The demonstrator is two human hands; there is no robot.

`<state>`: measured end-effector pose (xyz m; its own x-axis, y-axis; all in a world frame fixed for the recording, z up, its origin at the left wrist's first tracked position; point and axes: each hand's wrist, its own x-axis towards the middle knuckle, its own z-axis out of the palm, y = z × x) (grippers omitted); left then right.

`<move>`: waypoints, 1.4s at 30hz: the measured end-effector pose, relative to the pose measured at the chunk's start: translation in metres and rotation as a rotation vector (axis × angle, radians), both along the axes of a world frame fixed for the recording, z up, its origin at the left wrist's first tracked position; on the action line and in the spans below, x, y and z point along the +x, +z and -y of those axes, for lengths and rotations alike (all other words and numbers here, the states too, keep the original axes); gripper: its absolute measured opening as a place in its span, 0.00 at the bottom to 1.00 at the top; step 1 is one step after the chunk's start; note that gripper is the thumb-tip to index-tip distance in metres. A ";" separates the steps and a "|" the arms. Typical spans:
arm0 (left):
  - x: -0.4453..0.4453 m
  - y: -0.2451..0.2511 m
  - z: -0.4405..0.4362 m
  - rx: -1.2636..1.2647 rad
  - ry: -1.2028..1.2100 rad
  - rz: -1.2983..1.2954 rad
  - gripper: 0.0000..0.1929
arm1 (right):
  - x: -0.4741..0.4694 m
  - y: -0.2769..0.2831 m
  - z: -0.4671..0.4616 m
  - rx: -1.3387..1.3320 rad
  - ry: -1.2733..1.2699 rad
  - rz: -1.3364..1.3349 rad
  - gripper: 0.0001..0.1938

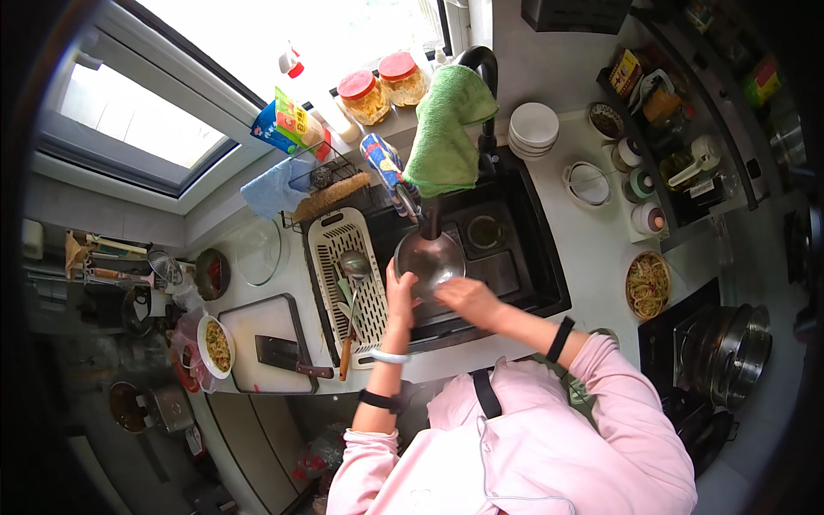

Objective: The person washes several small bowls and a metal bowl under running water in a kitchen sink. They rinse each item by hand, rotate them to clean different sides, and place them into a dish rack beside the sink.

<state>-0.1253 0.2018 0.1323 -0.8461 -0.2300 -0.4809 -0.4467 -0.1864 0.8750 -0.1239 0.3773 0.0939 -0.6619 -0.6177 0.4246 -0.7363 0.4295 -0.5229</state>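
A round metal bowl (pixel 428 254) is held over the black sink (pixel 544 257), under the black faucet (pixel 490 71). My left hand (pixel 400 293) grips the bowl's left side, thumb toward the near rim. At the near right rim is my right hand (pixel 468 301), its fingers bent against the bowl and partly blurred. Whether those fingers grip anything is hidden. A green cloth (pixel 447 129) drapes over the faucet and covers much of its neck. Left of the bowl, a slotted cream drainer basket (pixel 322 248) carries a metal ladle (pixel 354 265).
A cutting board (pixel 257 315) bears a cleaver (pixel 278 351), beside a bowl of food (pixel 217 344). Stacked white bowls (pixel 533 125) stand behind the sink's right side. A plate of shredded food (pixel 648 285) lies near the stove, with steel pots (pixel 740 354) beyond. Red-lidded jars (pixel 364 96) line the windowsill.
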 end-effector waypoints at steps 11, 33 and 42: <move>0.021 -0.026 0.000 -0.386 0.017 -0.409 0.29 | -0.037 -0.001 -0.024 0.219 0.015 -0.337 0.20; 0.020 -0.036 0.017 -0.392 0.019 -0.321 0.28 | -0.044 -0.009 -0.013 0.149 0.098 -0.408 0.20; -0.004 -0.039 0.017 -0.349 0.153 -0.198 0.24 | 0.009 0.009 0.021 -0.014 -0.037 0.019 0.20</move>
